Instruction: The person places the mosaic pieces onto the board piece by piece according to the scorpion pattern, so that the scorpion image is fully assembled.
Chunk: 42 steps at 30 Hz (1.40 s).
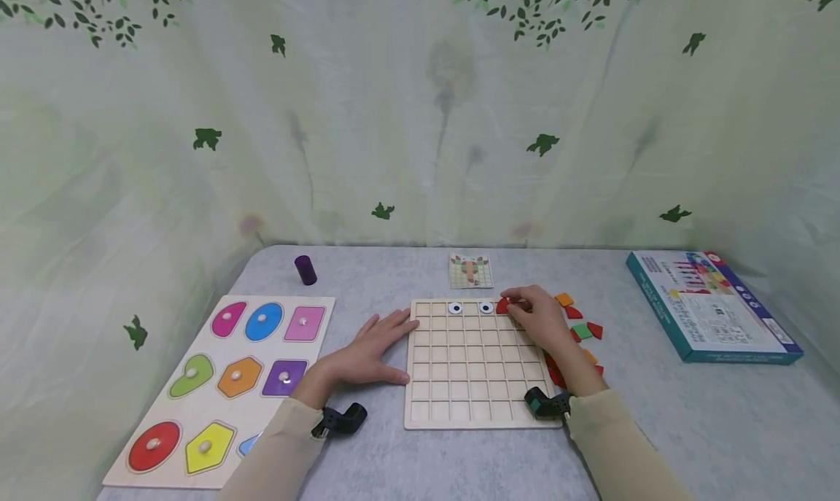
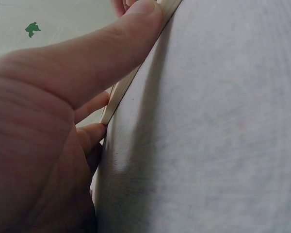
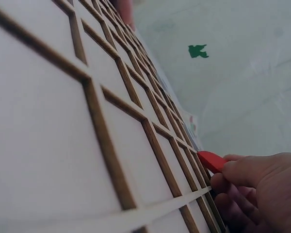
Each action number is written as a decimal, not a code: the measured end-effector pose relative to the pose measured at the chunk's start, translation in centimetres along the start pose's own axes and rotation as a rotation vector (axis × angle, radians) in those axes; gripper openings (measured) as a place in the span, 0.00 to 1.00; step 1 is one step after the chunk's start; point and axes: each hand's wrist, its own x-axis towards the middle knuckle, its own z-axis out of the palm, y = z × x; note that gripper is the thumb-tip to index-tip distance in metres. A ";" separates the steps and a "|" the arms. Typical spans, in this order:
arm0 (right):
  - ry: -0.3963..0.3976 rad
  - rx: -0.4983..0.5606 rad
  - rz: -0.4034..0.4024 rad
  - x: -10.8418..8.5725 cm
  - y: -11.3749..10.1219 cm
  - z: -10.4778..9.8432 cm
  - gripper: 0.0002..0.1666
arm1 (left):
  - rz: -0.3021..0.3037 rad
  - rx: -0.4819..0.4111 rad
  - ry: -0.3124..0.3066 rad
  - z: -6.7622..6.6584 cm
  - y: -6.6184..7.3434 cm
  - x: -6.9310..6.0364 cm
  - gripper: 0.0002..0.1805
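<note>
Head view, your right hand [image 1: 541,320] is pinching a red piece [image 1: 502,307] just right of centre, at a grid board [image 1: 480,373], your left hand [image 1: 369,355] is touching its left edge, fingers spread

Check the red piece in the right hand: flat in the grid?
Not flat: right wrist view shows the red piece tilted over the grid board, pinched by the right hand.
</note>
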 end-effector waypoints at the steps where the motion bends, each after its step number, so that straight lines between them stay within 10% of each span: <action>1: 0.004 -0.002 0.000 0.0 0.0 0.0 0.16 | 0.001 0.000 0.001 0.0 0.0 0.0 0.53; 42: 0.003 -0.068 0.026 -0.1 -0.6 -0.3 0.17 | -0.004 -0.004 0.007 0.0 0.1 0.0 0.53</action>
